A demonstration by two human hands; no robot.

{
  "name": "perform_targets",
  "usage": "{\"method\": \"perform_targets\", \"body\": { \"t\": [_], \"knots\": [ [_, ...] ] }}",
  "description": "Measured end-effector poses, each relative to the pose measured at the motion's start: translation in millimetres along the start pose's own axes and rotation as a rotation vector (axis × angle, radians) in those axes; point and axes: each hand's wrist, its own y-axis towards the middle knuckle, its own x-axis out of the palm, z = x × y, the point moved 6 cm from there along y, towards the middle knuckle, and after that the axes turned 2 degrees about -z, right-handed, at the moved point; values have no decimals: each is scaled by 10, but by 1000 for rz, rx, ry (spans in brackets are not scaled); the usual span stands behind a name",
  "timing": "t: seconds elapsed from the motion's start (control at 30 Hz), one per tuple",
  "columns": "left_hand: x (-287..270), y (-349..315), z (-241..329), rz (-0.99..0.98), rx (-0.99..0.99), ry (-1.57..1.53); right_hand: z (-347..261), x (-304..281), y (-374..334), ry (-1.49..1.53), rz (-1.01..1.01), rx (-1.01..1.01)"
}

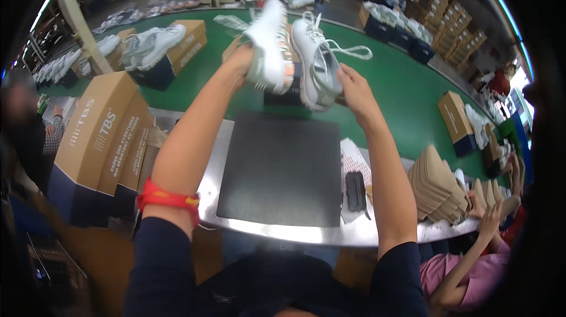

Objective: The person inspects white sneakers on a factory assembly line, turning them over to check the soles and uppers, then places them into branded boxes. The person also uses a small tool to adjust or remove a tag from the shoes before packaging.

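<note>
Nearest the camera are the wearer's dark short sleeves [158, 264] and bare forearms [394, 193], a red band [170, 199] around the left one, extended over a metal-edged desk [271, 230] that carries a black square mat [280, 169]. Past the mat, two shoes are up in the air over the green surface [389, 104], side by side with toes upward. The left hand [239, 60] has a white shoe [265, 48] by its outer side toward the rear, the grip closed on it, most fingers hidden; this shoe is blurred, its sole turned toward the other. The right hand [352, 88] closes its grip on the second shoe [305, 46] at the collar near the heel, thumb in view, the other fingers partly out of sight. Both shoes look light, probably with a soft, yielding upper on a firmer, springy sole; hardly fragile, but the pale finish likely marks easily. The heel seems the surest place to take hold, while the loose laces [319, 37] would make a floppy, unsteady handle.
</note>
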Motion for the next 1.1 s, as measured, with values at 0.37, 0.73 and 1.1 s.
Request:
{"method": "perform_targets", "body": {
  "t": [0.37,0.73,1.1],
  "knots": [
    [34,224,-460,107,123,205,887,570,179,-590,-58,-93],
    [-288,-606,-916,222,208,595,1110,1284,-1018,-882,-76,-485],
    [-2470,-104,349,1042,397,1159,1081,1267,-998,-877,-59,-508]
  ]
}}
